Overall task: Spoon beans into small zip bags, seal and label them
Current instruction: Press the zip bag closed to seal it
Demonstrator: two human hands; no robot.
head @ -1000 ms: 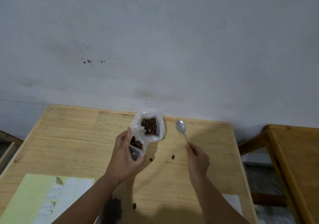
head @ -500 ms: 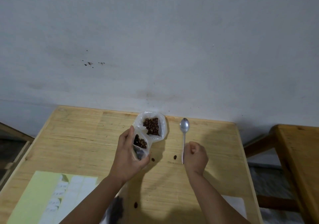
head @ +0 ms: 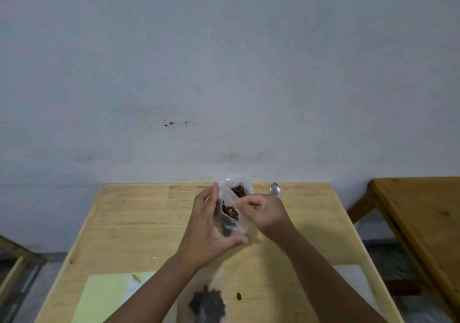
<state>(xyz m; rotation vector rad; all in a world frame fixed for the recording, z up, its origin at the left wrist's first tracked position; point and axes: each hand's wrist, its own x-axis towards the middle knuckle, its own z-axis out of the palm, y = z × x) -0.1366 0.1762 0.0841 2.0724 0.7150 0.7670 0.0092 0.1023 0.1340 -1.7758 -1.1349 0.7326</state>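
My left hand (head: 211, 225) grips the small zip bag (head: 232, 217) upright; my right hand (head: 261, 210) seems to pinch its open top edge.

Your right hand (head: 261, 213) hides the spoon (head: 275, 189) handle, only its bowl showing near the table's (head: 139, 223) far edge. The label sheet (head: 107, 297) and dark bean pile (head: 207, 305) run off the bottom edge.
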